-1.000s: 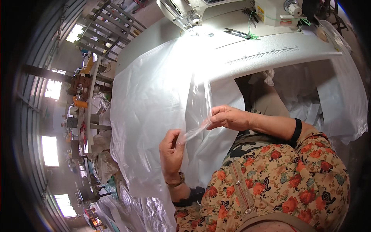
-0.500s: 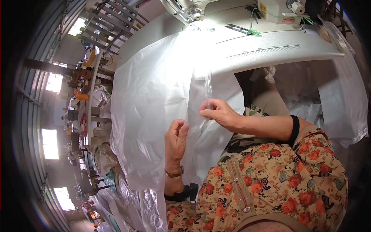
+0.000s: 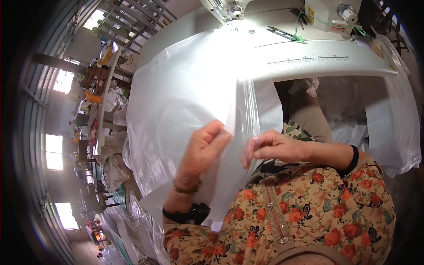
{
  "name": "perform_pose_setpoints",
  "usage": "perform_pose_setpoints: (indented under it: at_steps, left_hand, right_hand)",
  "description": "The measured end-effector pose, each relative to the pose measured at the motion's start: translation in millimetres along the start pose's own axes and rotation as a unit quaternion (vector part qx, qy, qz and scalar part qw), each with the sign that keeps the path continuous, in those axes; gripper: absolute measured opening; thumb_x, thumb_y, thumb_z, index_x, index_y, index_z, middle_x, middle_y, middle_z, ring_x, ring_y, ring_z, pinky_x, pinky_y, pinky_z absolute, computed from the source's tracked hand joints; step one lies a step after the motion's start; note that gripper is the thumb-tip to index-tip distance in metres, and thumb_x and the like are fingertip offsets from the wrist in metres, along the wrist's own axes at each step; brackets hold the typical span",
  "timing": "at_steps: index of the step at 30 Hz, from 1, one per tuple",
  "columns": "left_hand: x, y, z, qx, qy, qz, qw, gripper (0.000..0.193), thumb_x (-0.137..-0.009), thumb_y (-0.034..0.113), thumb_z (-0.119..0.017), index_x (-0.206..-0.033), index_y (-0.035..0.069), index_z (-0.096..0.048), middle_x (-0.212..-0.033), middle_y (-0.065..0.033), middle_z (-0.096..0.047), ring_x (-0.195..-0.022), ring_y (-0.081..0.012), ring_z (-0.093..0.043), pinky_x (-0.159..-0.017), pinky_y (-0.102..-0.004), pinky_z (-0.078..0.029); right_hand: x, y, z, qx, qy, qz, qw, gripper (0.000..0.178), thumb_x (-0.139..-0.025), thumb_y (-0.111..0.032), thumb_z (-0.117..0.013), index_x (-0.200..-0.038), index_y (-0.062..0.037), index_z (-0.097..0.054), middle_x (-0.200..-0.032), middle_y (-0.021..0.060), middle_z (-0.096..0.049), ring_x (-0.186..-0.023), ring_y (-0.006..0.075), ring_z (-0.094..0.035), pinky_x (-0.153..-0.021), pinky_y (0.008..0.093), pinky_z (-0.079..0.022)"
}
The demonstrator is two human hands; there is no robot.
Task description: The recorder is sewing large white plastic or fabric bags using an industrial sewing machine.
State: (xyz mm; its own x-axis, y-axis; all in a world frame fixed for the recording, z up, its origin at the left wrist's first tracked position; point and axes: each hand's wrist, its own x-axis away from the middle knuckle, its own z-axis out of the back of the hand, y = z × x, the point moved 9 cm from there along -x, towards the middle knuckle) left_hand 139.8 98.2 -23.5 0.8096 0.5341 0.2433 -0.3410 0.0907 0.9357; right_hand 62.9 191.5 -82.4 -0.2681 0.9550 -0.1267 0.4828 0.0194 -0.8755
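Observation:
A large white plastic sheet (image 3: 163,106) hangs over the front of the sewing machine table, its upper end under the machine head (image 3: 232,11). My left hand (image 3: 204,148) is closed in a pinch on the sheet's edge, and taut creases run from it up toward the needle. A clear plastic strip (image 3: 251,108) comes down beside that edge. My right hand (image 3: 278,148) pinches the strip's lower part; its fingertips are slightly blurred. Glare from the lamp hides the needle area.
Thread snips (image 3: 282,33) with green thread lie on the table (image 3: 327,48), which has a printed ruler along its front. More plastic sheeting (image 3: 388,119) hangs at the right. Benches with machines and a metal rack (image 3: 132,20) stand at the left.
My left hand has risen and closed on the sheet's edge, drawing it taut. My right hand has moved down and right, with the clear strip pulled straighter.

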Motion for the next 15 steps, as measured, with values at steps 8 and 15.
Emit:
perform_pose_setpoints:
  at_steps: [8,15]
  left_hand:
    - [7,-114,-39,0.079,0.061,-0.027,0.995,0.013,-0.092,0.009,-0.063,-0.088,0.000,-0.054,-0.078,0.0038,-0.049,-0.075,-0.0051,-0.041,-0.063,-0.0223,-0.038]
    - [21,-103,-33,-0.025,0.088,-0.066,0.994,0.015,-0.093,0.010,-0.062,-0.099,-0.003,-0.057,-0.078,-0.0033,-0.053,-0.076,-0.0081,-0.046,-0.067,-0.0248,-0.042]
  right_hand:
    - [16,44,-17,0.090,-0.025,-0.081,0.992,0.032,-0.095,-0.029,-0.057,-0.091,0.0025,-0.062,-0.084,0.0062,-0.064,-0.078,0.0113,-0.056,-0.071,0.0281,-0.045]
    - [12,43,-4,0.203,0.098,-0.084,0.971,0.033,-0.091,-0.029,-0.061,-0.084,0.0034,-0.061,-0.073,0.0084,-0.067,-0.068,0.0136,-0.062,-0.064,0.0304,-0.049]
